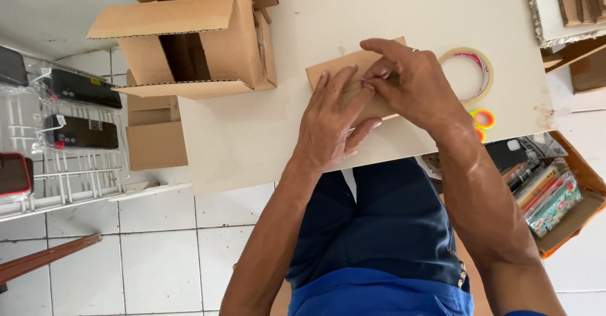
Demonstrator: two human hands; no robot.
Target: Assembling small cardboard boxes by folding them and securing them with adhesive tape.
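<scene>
Left hand [331, 123] lies flat, fingers spread, pinning the small box [334, 73]; right hand [413, 85] pinches its seam; tape roll [470, 73] at three o'clock.

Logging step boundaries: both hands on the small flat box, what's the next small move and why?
Probably press the top seam flat: left hand pins the small cardboard box, right hand pinches at its top, and the tape roll lies untouched beside it.
</scene>
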